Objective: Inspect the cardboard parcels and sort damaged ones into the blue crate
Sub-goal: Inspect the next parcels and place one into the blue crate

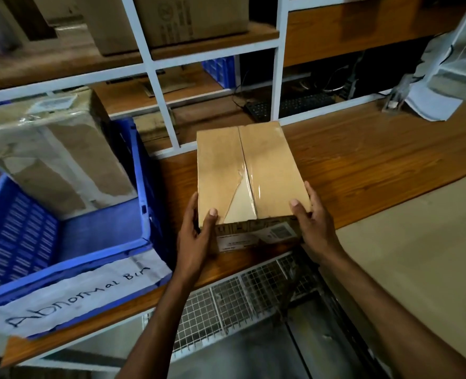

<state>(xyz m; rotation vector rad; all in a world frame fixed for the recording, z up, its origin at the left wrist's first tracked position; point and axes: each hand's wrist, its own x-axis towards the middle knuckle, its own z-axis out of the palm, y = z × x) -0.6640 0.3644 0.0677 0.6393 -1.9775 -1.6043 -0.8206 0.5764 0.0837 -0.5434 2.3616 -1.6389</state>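
- While your left grip (196,228) clamps the parcel (253,165) at its near left corner, your right grip (312,222) clamps the near right.
- It lies at the surface's (363,165) near edge, beside the blue crate (141,170).

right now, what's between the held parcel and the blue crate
Only bare table and the left hand holding the parcel, seen in the head view.

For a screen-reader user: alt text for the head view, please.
The left hand and right hand grip the near corners of a cardboard parcel on a wooden bench; its tape is torn at the seam. Left of it, a blue crate labelled "Abnormal Bin" holds a plastic-wrapped parcel.
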